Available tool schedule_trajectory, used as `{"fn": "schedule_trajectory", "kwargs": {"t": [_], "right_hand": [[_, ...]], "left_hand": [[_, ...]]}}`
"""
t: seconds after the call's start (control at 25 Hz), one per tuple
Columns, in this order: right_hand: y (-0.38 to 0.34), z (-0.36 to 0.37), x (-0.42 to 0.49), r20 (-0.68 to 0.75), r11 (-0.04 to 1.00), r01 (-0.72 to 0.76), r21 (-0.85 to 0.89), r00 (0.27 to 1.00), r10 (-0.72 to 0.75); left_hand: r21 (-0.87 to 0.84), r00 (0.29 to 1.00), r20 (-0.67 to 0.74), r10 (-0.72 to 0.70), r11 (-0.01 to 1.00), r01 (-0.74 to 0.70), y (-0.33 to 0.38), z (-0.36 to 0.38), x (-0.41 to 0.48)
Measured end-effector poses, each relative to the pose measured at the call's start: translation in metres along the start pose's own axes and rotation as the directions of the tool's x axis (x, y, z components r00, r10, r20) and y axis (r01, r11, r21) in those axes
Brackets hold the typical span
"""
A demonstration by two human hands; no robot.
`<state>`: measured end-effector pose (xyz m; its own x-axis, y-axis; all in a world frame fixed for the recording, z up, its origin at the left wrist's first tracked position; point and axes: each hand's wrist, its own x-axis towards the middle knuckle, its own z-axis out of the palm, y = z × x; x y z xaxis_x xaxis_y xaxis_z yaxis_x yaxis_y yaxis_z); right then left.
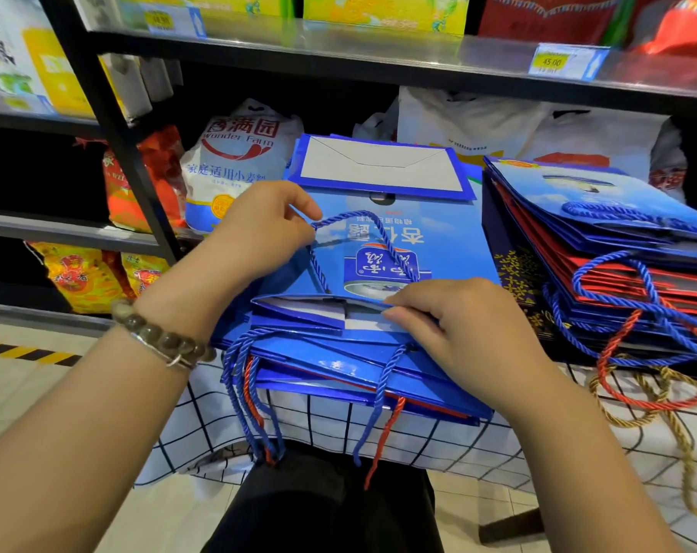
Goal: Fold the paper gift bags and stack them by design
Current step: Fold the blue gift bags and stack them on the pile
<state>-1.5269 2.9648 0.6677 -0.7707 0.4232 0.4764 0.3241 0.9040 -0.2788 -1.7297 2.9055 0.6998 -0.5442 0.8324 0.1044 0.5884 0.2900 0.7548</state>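
A blue paper gift bag with a printed can and white characters lies flat on top of a pile of folded blue bags, its white bottom panel folded up at the far end. My left hand pinches the bag's blue rope handle near its left end. My right hand pinches the bag's open top edge at the near side. A second stack of folded blue and red bags sits to the right, cords hanging over the edge.
The piles rest on a surface covered by a white cloth with a black grid. Behind stand black metal shelves with flour sacks, snack packs and boxes. A dark patterned bag lies between the piles. Tiled floor lies below left.
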Motion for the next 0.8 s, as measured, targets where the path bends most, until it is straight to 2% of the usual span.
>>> {"fn": "schedule_trajectory", "kwargs": {"t": [0.08, 0.16, 0.24, 0.28, 0.36, 0.4, 0.44, 0.48, 0.52, 0.56, 0.6, 0.64, 0.68, 0.72, 0.8], "right_hand": [[-0.001, 0.002, 0.002, -0.064, 1.000, -0.004, -0.020, 0.998, 0.003], [-0.002, 0.002, 0.005, -0.170, 0.999, -0.043, 0.011, 0.984, 0.044], [-0.005, 0.001, 0.010, -0.268, 0.992, -0.089, 0.088, 0.957, 0.110], [-0.007, -0.001, 0.013, -0.318, 0.988, -0.103, 0.112, 0.938, 0.134], [-0.010, -0.003, 0.020, -0.416, 0.986, -0.116, 0.119, 0.896, 0.156], [-0.012, -0.005, 0.023, -0.447, 0.987, -0.113, 0.118, 0.881, 0.155], [-0.016, -0.006, 0.024, -0.461, 0.987, -0.095, 0.127, 0.875, 0.144], [-0.022, -0.007, 0.025, -0.455, 0.989, -0.067, 0.135, 0.882, 0.122], [-0.027, -0.006, 0.026, -0.432, 0.991, -0.040, 0.126, 0.897, 0.091], [-0.031, -0.006, 0.027, -0.403, 0.997, -0.026, 0.070, 0.914, 0.052], [-0.033, -0.006, 0.029, -0.380, 1.000, -0.011, -0.028, 0.925, -0.001], [-0.034, -0.006, 0.031, -0.393, 0.993, 0.008, -0.118, 0.918, -0.055], [-0.034, -0.008, 0.035, -0.453, 0.990, 0.016, -0.137, 0.888, -0.077], [-0.036, -0.011, 0.038, -0.540, 0.997, 0.013, -0.077, 0.840, -0.053], [-0.038, -0.023, 0.047, -0.699, 0.979, 0.024, 0.202, 0.703, 0.127]], "left_hand": [[0.040, 0.997, -0.054, 0.064, 0.997, -0.062, -0.003, -0.001, -0.007], [0.079, 0.962, -0.253, 0.103, 0.993, -0.086, -0.009, -0.010, -0.017], [0.088, 0.879, -0.469, 0.085, 0.995, -0.049, -0.016, -0.019, -0.031], [0.108, 0.868, -0.493, 0.059, 0.994, -0.006, -0.016, -0.022, -0.037], [0.094, 0.914, -0.402, -0.057, 0.990, 0.103, -0.010, -0.020, -0.050], [-0.056, 0.919, -0.364, -0.150, 0.989, 0.139, -0.005, -0.017, -0.051], [-0.297, 0.922, -0.312, -0.227, 0.946, 0.132, 0.002, -0.015, -0.051], [-0.552, 0.934, -0.230, -0.272, 0.827, 0.104, 0.008, -0.014, -0.051], [-0.722, 0.954, -0.158, -0.254, 0.689, 0.064, 0.015, -0.013, -0.052], [-0.793, 0.975, -0.131, -0.178, 0.610, 0.005, 0.019, -0.013, -0.052], [-0.802, 0.987, -0.135, -0.084, 0.594, -0.059, 0.024, -0.012, -0.053], [-0.771, 0.989, -0.150, 0.010, 0.625, -0.123, 0.028, -0.011, -0.055], [-0.731, 0.982, -0.158, 0.103, 0.656, -0.186, 0.033, -0.009, -0.057], [-0.677, 0.968, -0.152, 0.198, 0.693, -0.248, 0.038, -0.007, -0.059], [-0.568, 0.928, -0.067, 0.367, 0.751, -0.337, 0.047, -0.001, -0.064]]}}
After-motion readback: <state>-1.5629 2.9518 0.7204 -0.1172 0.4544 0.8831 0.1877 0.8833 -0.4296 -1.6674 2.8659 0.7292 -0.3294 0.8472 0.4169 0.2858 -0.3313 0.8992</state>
